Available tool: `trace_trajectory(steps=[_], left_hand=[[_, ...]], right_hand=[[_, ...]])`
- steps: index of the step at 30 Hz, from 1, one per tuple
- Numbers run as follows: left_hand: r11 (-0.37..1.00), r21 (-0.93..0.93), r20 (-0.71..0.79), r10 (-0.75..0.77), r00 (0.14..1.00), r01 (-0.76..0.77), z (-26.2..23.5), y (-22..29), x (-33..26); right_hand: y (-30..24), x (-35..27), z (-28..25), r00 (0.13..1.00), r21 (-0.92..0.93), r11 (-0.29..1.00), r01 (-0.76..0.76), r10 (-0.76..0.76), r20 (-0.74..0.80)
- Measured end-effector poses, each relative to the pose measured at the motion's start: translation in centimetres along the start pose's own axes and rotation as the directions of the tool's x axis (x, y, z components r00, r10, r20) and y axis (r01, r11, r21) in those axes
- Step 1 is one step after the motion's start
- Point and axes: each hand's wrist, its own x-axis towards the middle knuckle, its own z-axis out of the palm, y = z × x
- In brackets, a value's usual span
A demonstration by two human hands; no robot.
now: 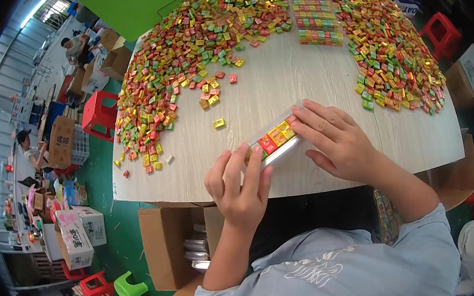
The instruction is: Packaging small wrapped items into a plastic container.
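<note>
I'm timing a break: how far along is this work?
Looks done: the lined-up clear plastic packs filled with coloured blocks. In hand: a narrow clear plastic tray of red, yellow and green wrapped blocks, between the left hand and right hand. Likely remaining: large heaps of similar loose blocks.

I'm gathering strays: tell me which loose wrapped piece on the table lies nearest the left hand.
The yellow piece lying by itself just beyond the left hand; the other loose pieces sit farther off.

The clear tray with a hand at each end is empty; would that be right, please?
Not quite: the head view shows the clear tray holding a row of colourful pieces, with the left hand and right hand at its ends.
</note>
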Motion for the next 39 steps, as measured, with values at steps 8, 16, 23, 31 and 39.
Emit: trace_trajectory(steps=[8, 16, 23, 31, 39], left_hand=[[0.880, -0.448, 0.093, -0.131, 0.987, 0.159, 1.1, -0.7, 0.7], [0.862, -0.487, 0.117, -0.095, 0.989, 0.140, 1.8, -1.2, 0.5], [0.784, -0.607, 0.068, -0.112, 0.991, 0.130, 2.8, -1.7, -0.2], [0.712, -0.684, 0.067, -0.157, 0.985, 0.160, 3.5, -2.2, -0.5], [0.732, -0.647, 0.012, -0.272, 0.962, 0.215, 2.1, -8.0, -0.9]], right_hand=[[1.6, 3.1, -0.8, 1.000, 0.197, 0.980, -0.013, 0.017, -0.017], [2.8, 4.9, -1.4, 0.973, 0.420, 0.899, -0.127, 0.032, 0.227], [3.4, 5.8, -2.1, 0.955, 0.181, 0.966, 0.186, -0.221, 0.198], [4.3, 7.0, -4.2, 0.963, 0.108, 0.978, 0.176, -0.194, 0.186], [18.0, 5.5, -4.1, 0.997, -0.150, 0.987, -0.057, 0.064, 0.045]])
